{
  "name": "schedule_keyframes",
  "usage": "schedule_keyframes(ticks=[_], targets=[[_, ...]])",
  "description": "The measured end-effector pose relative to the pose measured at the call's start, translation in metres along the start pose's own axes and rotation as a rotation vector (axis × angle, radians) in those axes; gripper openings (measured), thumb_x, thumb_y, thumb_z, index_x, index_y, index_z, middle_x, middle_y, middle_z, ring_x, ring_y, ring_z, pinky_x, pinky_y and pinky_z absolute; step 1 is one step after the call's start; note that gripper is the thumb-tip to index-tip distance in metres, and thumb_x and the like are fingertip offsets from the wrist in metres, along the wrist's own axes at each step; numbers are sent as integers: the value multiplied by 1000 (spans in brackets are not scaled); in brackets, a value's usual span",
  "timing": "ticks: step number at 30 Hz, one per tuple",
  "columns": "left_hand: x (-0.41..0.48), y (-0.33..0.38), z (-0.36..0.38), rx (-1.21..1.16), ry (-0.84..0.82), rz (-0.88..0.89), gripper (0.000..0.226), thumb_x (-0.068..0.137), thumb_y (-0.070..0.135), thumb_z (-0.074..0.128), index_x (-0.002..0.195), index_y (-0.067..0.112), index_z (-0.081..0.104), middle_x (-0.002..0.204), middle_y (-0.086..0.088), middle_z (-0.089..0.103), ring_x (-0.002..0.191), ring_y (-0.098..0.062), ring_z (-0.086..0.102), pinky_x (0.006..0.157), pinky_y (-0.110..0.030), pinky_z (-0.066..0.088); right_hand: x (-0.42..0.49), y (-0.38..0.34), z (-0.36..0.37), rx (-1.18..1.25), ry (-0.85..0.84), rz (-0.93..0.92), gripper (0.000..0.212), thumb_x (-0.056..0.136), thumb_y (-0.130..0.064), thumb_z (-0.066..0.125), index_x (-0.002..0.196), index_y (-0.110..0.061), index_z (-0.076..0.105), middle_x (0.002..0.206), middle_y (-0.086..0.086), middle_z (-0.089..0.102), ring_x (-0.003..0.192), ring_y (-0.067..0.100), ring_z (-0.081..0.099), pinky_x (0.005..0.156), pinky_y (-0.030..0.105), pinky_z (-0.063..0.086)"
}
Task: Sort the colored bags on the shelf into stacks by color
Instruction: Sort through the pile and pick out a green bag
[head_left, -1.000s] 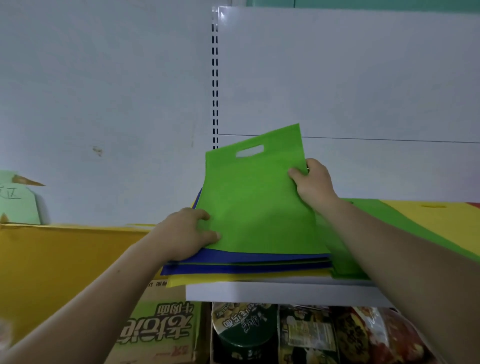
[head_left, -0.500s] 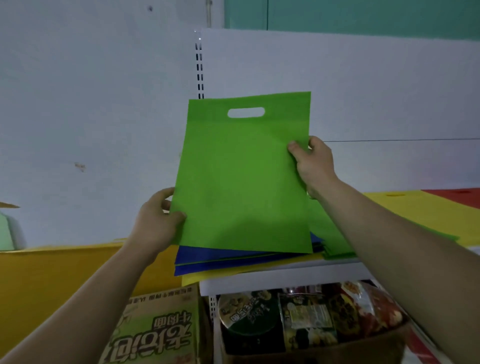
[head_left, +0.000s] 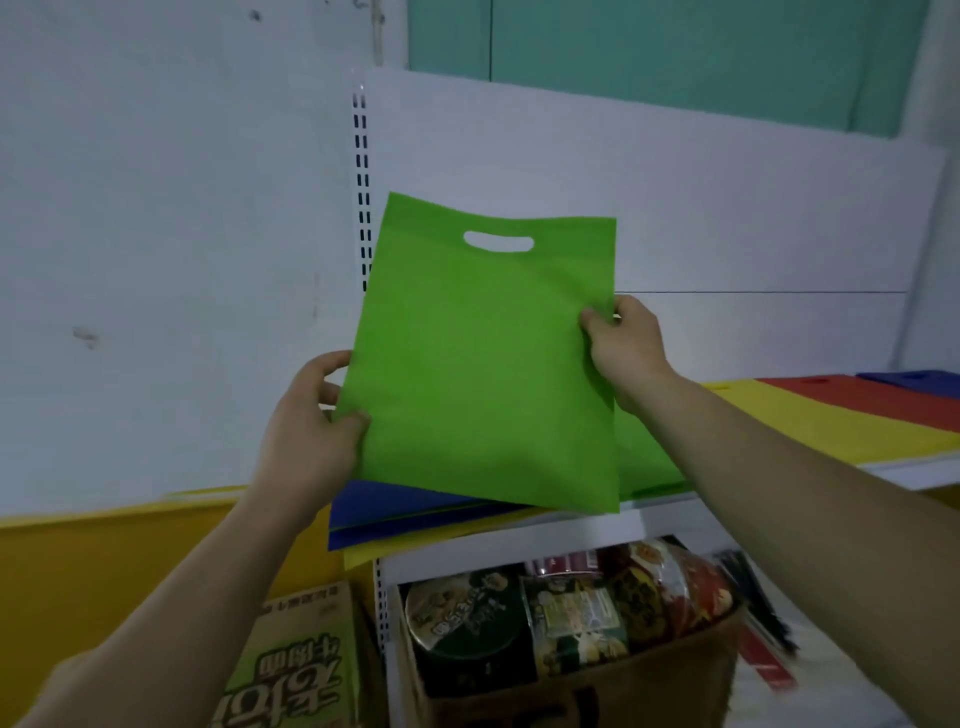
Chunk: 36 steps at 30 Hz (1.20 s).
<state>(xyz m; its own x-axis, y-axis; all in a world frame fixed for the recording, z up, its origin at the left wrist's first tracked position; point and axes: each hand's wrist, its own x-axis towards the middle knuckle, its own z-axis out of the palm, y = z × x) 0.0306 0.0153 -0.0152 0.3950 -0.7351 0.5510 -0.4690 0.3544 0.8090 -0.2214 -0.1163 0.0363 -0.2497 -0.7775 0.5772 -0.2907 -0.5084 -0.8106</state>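
Note:
A flat green bag (head_left: 483, 358) with a cut-out handle is held upright above the shelf. My left hand (head_left: 311, 431) pinches its lower left edge; my right hand (head_left: 623, 348) pinches its right edge. Under it a mixed pile lies at the shelf's left end, showing blue bags (head_left: 395, 512) over a yellow bag (head_left: 426, 538). Just right of the pile lies another green bag (head_left: 647, 460). Farther right on the shelf lie a yellow bag (head_left: 831, 421), a red bag (head_left: 862, 397) and a blue bag (head_left: 914, 379).
The white shelf (head_left: 519, 535) has a white back panel and a slotted upright (head_left: 362, 171). Below it stands a cardboard box (head_left: 571, 691) of packaged food and a green-printed carton (head_left: 296, 670). A yellow wall band (head_left: 104, 571) runs at the left.
Both hands have lifted the green bag off the pile and raised it upright. The view has swung so more of the shelf's right side shows.

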Motion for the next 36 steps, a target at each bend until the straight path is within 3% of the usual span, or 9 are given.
schedule_keyframes(ticks=[5,8,11,17,22,24,28,33,36], targets=[[-9,13,32,12,-33,18,52,84,-6,55,126,25,49,82,2,53,70,-18,56,66,-37,48,13,10,-35,-67,31,-43,19,94,-22,54,107,-10,60,96,2,59,86,20,55,71,24,37],[-14,25,58,70,-46,45,50,85,-3,55,123,29,48,83,4,52,70,-15,55,61,-31,44,26,26,-58,-58,23,-45,19,95,-23,53,108,-10,59,97,2,59,88,20,56,72,25,38],[-18,37,90,144,-47,51,51,84,0,57,126,28,48,86,6,54,79,-21,57,69,-36,47,44,45,-83,-48,11,-50,17,96,-24,53,107,-11,57,99,3,59,90,21,56,75,27,41],[-30,62,167,218,-25,41,51,87,2,55,130,26,44,87,10,51,75,-8,53,56,-26,40,93,87,-130,-23,-49,-60,19,96,-24,52,109,-11,57,101,2,57,92,20,55,79,30,44],[-41,78,217,318,5,36,55,88,1,54,135,25,39,87,19,48,73,-4,51,56,-23,37,125,120,-152,-18,-136,-50,22,96,-23,53,112,-9,56,100,2,56,90,20,55,75,28,41],[-46,82,228,362,-2,28,56,88,2,54,136,25,37,89,18,49,78,-15,54,61,-30,39,131,130,-156,-26,-183,-26,22,96,-23,52,113,-9,56,100,2,56,90,20,55,77,30,43],[-53,84,237,544,-23,3,56,86,8,59,136,24,40,114,-5,58,99,-26,56,82,-39,47,136,144,-156,-30,-270,16,25,95,-23,52,116,-10,57,108,5,59,95,24,57,85,35,48],[-59,84,238,788,-93,-75,43,89,16,58,132,20,50,127,-10,53,110,-26,54,90,-35,43,131,155,-145,-62,-385,100,21,91,-22,55,109,-12,59,113,11,63,100,30,60,89,43,50],[-60,84,236,896,-144,-111,36,90,22,58,127,20,55,124,-8,57,109,-25,55,89,-32,42,128,162,-138,-91,-439,138,10,89,-15,57,99,-13,57,109,13,63,98,29,61,88,39,51]])
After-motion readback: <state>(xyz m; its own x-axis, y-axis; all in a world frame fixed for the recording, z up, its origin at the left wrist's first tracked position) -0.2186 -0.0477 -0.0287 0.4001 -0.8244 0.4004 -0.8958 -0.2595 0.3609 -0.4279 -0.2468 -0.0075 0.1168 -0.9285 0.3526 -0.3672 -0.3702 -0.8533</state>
